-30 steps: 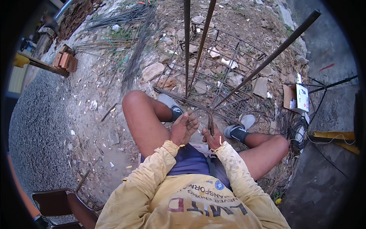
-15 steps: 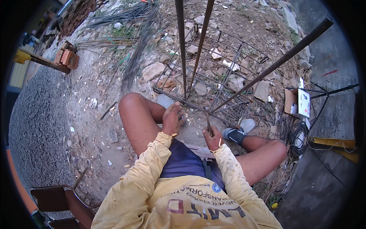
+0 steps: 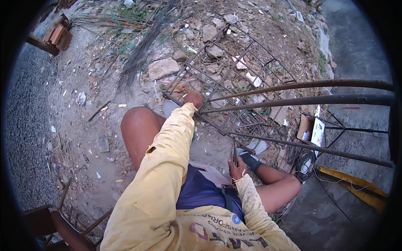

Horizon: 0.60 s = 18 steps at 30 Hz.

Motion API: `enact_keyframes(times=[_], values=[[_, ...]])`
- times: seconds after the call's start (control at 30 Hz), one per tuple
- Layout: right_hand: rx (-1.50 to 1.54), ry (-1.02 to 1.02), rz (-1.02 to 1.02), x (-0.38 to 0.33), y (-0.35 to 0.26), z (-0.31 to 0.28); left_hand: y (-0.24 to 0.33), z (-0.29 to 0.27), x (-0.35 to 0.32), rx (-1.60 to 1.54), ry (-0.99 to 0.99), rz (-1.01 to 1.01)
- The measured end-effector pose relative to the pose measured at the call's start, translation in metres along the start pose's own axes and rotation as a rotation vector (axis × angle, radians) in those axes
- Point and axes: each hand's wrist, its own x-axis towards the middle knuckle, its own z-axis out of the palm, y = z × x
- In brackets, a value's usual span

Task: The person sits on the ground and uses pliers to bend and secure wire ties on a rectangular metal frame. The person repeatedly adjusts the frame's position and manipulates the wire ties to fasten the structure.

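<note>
I sit on the ground in a yellow long-sleeved shirt, legs apart around a cage of steel bars (image 3: 234, 83). My left hand (image 3: 191, 98) reaches far forward to the near corner of the cage and rests against a bar there; whether its fingers close around the bar I cannot tell. My right hand (image 3: 237, 169) stays close to my lap, closed on a thin dark metal tool (image 3: 234, 153) that stands upright. Long steel bars (image 3: 301, 100) run from the cage toward the right, over my right leg.
Stones and rubble (image 3: 163, 67) lie on the dirt beyond the cage. A bundle of thin wire (image 3: 142, 50) lies at upper left, bricks (image 3: 58, 35) at far left. A small cardboard box (image 3: 312, 127) sits right; a rusty chair frame (image 3: 63, 221) stands lower left.
My left arm has stretched forward from my knee to the cage's near corner. The view has tilted, so the long bars now run rightward. My right hand has stayed near my lap.
</note>
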Motion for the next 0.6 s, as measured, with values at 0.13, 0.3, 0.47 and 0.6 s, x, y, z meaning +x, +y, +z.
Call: enact_keyframes(times=[0.13, 0.3, 0.47, 0.6], values=[[0.022, -0.041, 0.035, -0.009, -0.001, 0.003, -0.02, 0.036, 0.02, 0.006, -0.098, 0.124], [0.194, -0.072, 0.152, -0.001, -0.008, 0.026, -0.045, 0.054, 0.042, 0.239, -0.111, 0.556], [0.259, 0.013, 0.308, 0.026, -0.03, 0.053, -0.032, 0.049, 0.035, -0.742, -0.484, -0.153], [0.529, -0.034, 0.558, 0.063, -0.046, 0.067, -0.033, 0.053, 0.038, -0.847, -0.509, -0.276]])
